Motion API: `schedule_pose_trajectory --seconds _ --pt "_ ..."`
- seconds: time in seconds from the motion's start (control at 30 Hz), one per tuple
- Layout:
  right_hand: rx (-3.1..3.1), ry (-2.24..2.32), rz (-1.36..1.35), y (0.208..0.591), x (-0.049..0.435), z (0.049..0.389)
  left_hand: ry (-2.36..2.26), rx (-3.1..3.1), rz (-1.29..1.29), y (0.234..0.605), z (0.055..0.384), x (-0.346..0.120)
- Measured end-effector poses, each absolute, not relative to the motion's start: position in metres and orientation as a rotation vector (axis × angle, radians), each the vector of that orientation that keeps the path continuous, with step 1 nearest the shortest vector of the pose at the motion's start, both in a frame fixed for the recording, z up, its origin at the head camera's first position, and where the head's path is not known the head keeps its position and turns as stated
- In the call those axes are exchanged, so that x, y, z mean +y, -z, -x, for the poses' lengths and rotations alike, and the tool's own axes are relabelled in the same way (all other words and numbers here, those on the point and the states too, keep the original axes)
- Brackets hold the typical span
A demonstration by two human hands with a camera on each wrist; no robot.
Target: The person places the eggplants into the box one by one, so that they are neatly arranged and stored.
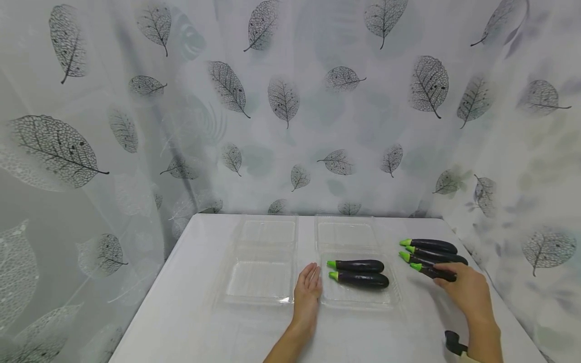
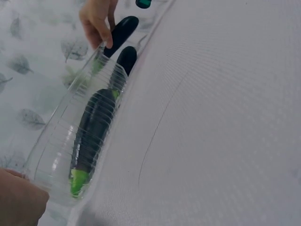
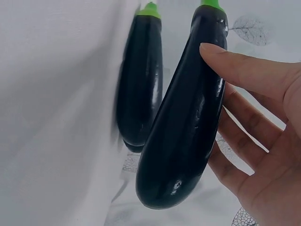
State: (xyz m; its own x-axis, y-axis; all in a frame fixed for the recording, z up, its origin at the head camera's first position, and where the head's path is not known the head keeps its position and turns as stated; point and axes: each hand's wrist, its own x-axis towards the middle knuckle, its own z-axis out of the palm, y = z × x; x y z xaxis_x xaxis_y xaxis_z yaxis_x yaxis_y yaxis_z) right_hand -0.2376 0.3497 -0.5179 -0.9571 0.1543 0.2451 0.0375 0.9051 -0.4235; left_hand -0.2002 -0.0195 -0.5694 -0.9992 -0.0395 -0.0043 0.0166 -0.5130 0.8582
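Observation:
My right hand (image 1: 469, 292) pinches a dark purple eggplant (image 3: 183, 113) with a bright green stem end, thumb on one side and fingers on the other. Three more eggplants lie close by on the right of the table, such as the rear one (image 1: 433, 246); the held one partly covers the nearest. Resting along the left edge of the right-hand clear plastic clamshell box (image 1: 354, 301) is my left hand (image 1: 307, 292), its fingers fairly straight. Two eggplants (image 1: 363, 280) lie side by side in that box, stem ends to the left.
A second clear clamshell box (image 1: 258, 282) lies opened on the left of the white table (image 1: 181, 312). Both lids fold back towards the leaf-printed curtain (image 1: 281, 151). A small black object (image 1: 454, 343) shows beside the right wrist.

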Motion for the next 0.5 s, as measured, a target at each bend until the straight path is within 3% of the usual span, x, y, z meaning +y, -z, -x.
schedule_pose_trajectory --seconds 0.5 --pt "-2.744 -0.643 0.133 0.503 0.332 0.229 2.716 -1.508 -0.054 0.568 0.199 -0.019"
